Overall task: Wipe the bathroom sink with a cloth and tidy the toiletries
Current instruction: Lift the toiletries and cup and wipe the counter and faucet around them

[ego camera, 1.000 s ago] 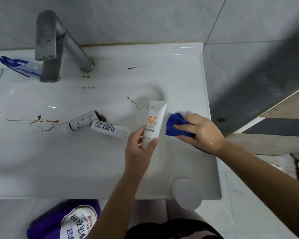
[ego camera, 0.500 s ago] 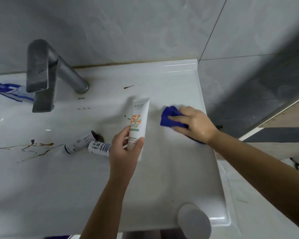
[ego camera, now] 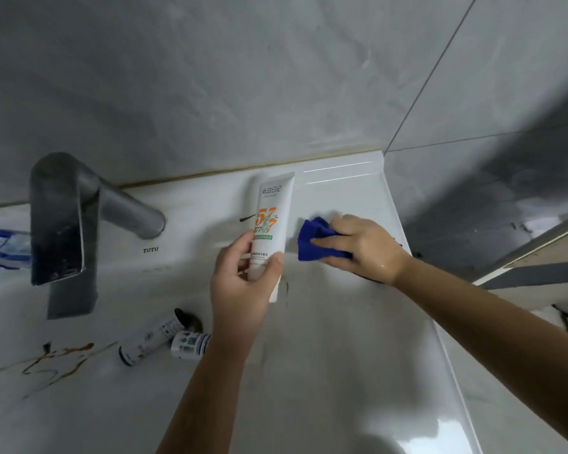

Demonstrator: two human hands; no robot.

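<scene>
Two hands work apart: the left hand (ego camera: pixel 243 283) grips the white cream tube (ego camera: pixel 273 221) held up right of the faucet (ego camera: pixel 66 224), while the right hand (ego camera: pixel 364 247) holds the bunched blue cloth (ego camera: pixel 312 240) against the sink (ego camera: pixel 341 355) ledge farther right, so keep the tube clear until that patch is wiped.

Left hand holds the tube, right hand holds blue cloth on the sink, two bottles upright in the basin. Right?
Not quite: the head view shows both bottles lying on their sides in the basin. The left hand does hold the tube, and the right hand holds the cloth on the sink.
</scene>
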